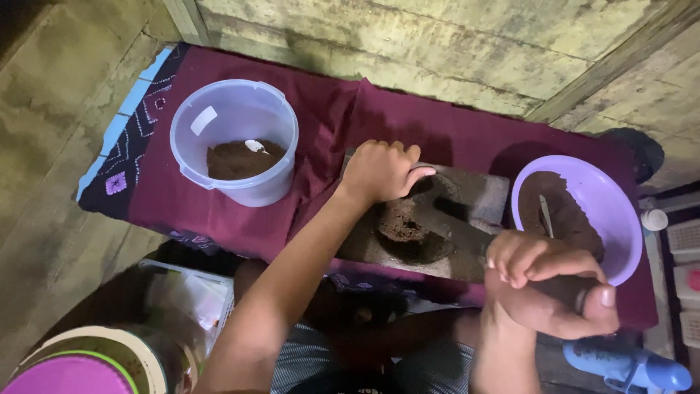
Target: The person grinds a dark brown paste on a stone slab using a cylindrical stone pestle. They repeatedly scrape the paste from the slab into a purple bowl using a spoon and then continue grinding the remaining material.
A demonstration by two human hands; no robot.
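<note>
A grey stone slab (487, 194) with a hollow in its middle lies on a maroon cloth (335, 117). A clump of dark brown paste (400, 222) sits in the hollow. My left hand (380, 171) rests on the slab's far left edge, fingers curled over it. My right hand (548, 284) is closed around the dark handle of a long tool (452, 226) whose far end reaches down to the paste.
A clear plastic tub (235, 138) with brown powder and a small white spoon stands at the left. A purple bowl (605, 204) with brown paste and a spoon sits at the right. White containers line the right edge. A blue object (634, 366) lies bottom right.
</note>
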